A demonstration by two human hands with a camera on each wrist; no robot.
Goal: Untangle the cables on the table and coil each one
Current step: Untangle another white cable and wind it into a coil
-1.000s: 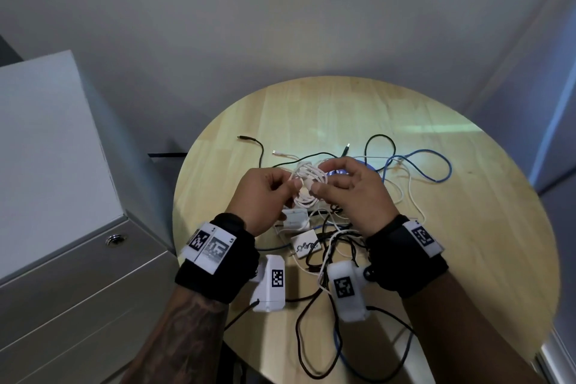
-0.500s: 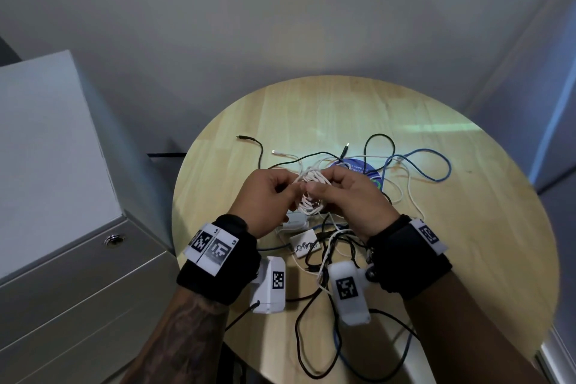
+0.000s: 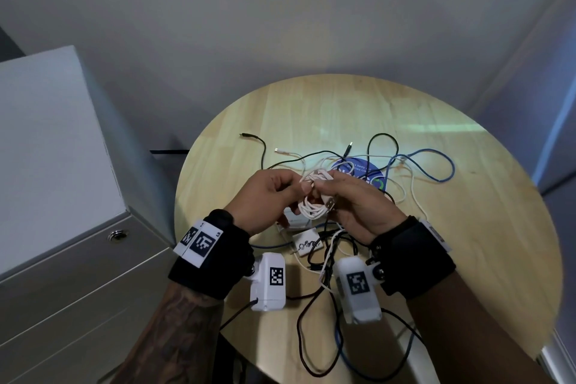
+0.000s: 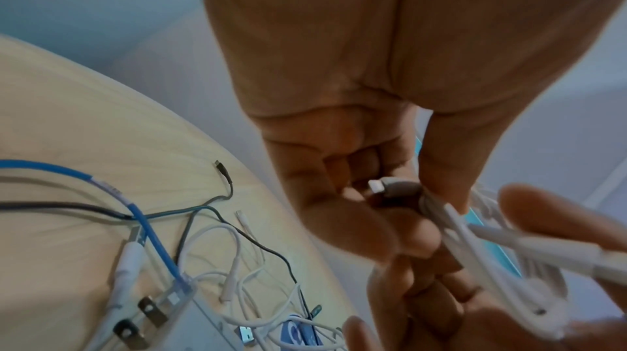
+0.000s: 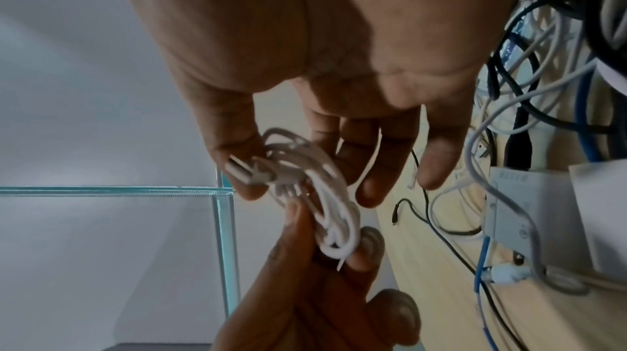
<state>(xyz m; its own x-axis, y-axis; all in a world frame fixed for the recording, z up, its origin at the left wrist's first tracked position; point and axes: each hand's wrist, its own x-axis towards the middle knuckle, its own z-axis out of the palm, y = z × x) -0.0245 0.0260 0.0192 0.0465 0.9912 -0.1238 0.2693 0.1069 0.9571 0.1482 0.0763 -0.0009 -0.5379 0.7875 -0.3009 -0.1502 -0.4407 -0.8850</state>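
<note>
White cable coil (image 3: pixel 314 196) hangs above the worktop (image 3: pixel 467 243) middle, pinched by left hand (image 3: pixel 268 196) and right hand (image 3: pixel 358 206). Left wrist: thumb pins its small plug (image 4: pixel 390 186). Right wrist: fingers clamp the USB end (image 5: pixel 244 173) (tuck it through, keeping loops tight).

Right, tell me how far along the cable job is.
Nothing lies finished yet. In hand: a white cable, wound into a small coil, held by both hands, left and right, above the table. Left: the blue cable, the black cables and other white ones lie loose and crossed by the chargers.
</note>
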